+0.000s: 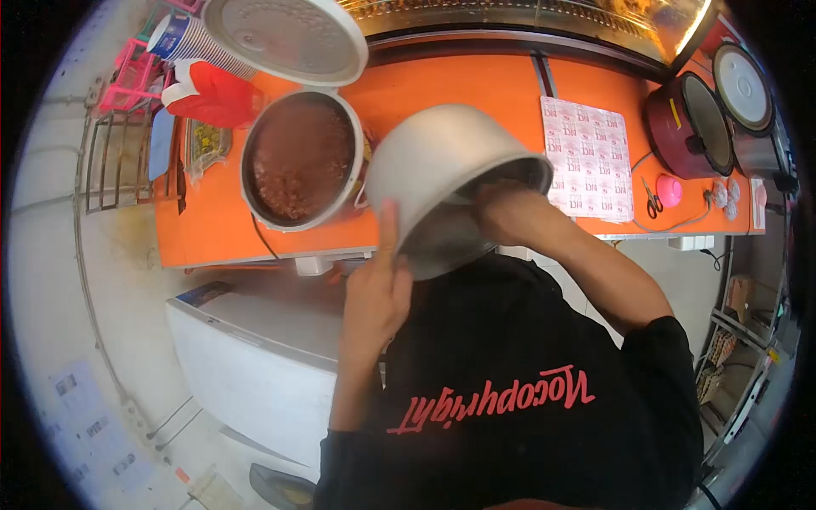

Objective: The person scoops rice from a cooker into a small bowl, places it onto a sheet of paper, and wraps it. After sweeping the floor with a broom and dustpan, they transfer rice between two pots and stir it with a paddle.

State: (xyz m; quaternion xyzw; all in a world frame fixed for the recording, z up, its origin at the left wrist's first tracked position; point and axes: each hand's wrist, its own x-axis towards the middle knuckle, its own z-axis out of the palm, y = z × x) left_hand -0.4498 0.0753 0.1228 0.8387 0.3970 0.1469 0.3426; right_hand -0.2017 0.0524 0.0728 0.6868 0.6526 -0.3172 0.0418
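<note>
A large silver metal pot (450, 149) is tilted on its side in front of my chest, its opening toward me. My left hand (378, 293) grips the pot's left rim from outside, index finger stretched along the wall. Inside the opening is my right hand (508, 211); its fingers are partly hidden in the pot, and what they hold, if anything, cannot be made out. To the left stands an open cooker (302, 161) with reddish-brown food inside, its lid (285, 38) raised behind it.
An orange table (408, 85) carries a patterned paper sheet (586, 157), scissors (653, 200), a pink bowl (670, 191), a dark red cooker (671, 123), stacked cups (200, 51) and a food tray (208, 143). A white freezer (255, 365) stands below left.
</note>
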